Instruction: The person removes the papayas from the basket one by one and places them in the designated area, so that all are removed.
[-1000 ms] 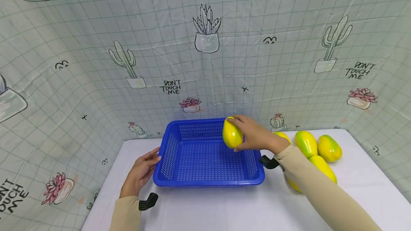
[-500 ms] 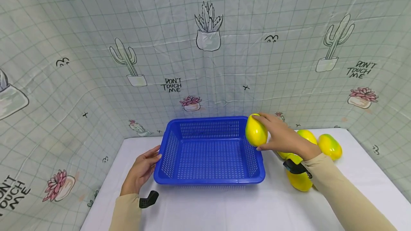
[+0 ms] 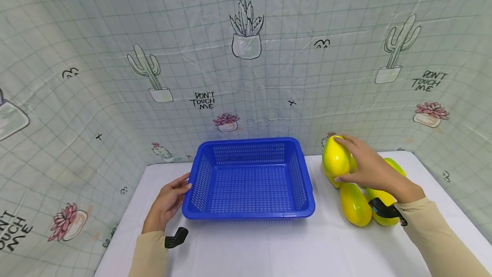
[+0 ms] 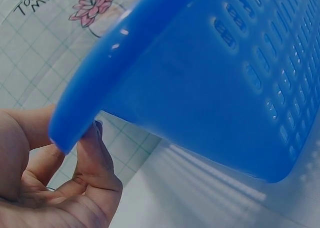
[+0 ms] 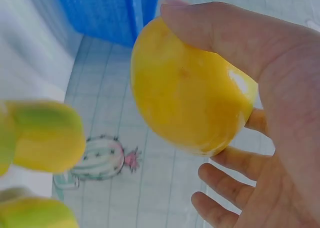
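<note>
In the head view my right hand (image 3: 370, 166) holds a yellow mango (image 3: 336, 157) between thumb and fingers, above the other mangoes and to the right of the basket. The right wrist view shows this mango (image 5: 185, 92) gripped by the thumb and some fingers, with the lower fingers spread away from it. A blue plastic basket (image 3: 250, 215) with perforated walls has nothing inside. At its left side, my left hand (image 3: 167, 204) grips the rim; the left wrist view shows thumb and fingers on either side of the basket's rim (image 4: 95, 77).
Several yellow-green mangoes lie on the white table right of the basket, among them a front one (image 3: 355, 208) and one beside it (image 3: 384, 219), partly covered by the right wrist. A cactus-printed cloth (image 3: 276, 80) rises behind and at both sides.
My right hand has carried the mango rightward, from over the basket past its right rim to above the other mangoes. The left hand and basket have stayed in place.
</note>
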A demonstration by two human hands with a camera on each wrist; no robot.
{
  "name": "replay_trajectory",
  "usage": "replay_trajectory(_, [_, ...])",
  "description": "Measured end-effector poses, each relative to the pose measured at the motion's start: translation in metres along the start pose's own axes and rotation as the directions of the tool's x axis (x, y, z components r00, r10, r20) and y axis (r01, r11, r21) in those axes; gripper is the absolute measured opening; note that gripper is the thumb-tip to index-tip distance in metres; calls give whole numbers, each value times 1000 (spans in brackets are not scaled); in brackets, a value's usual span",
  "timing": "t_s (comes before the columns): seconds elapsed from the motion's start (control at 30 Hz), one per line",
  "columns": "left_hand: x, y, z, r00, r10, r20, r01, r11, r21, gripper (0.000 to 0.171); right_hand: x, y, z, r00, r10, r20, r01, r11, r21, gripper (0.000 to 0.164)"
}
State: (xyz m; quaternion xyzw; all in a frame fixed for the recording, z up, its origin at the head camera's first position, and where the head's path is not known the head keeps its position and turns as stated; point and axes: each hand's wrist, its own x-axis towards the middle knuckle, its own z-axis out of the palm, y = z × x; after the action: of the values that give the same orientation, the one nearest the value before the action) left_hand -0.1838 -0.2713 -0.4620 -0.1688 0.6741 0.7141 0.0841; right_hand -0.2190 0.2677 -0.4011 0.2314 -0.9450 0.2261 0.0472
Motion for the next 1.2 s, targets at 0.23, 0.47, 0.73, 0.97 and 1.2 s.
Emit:
replay_trajectory(0.23, [-2,1,0,1000,3,9,-3,1000,-8,58,-16,17,-6,999,36,-34,-36,999,-9,107])
replay_trajectory(0.47, [-3,2,-1,1000,16,23,-16,1000,-23,59,-33,34,-11,996,52,-70,-53,999,-13,110])
replay_trajectory(0.73, [-3,3,0,1000,-5,23,6,1000,-20,59,-51,54,-15,991,66,-114,-63,998,27,111])
replay_trajectory(0.97, [-2,2,0,1000,-8,23,8,1000,-20,59,-69,73,-17,987,54,-154,-46,997,59,112])
replay_trajectory(1.2, [-2,1,-1,1000,-7,23,7,1000,-16,59,-87,90,-19,984,68,-164,-62,997,44,115])
